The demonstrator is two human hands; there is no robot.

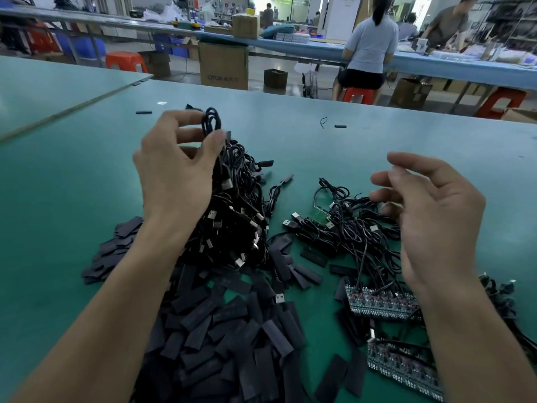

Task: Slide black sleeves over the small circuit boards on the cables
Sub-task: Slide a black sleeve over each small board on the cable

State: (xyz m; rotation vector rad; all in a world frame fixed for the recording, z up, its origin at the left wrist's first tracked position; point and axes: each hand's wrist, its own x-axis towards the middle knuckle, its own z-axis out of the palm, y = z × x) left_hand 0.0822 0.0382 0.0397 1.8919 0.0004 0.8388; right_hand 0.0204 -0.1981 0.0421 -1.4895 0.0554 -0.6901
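The left hand (177, 170) pinches a coiled cable (211, 122) just above the cable heap (232, 222). The right hand (430, 210) hangs loosely spread; circuit boards (380, 301) lie beneath it, black sleeves (226, 324) heaped between both forearms.

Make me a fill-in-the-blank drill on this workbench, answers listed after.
1. The left hand grips a bundle of black ____.
2. The right hand holds ____.
3. The pile of black sleeves lies on a ____ table.
Missing words: cables; nothing; green.
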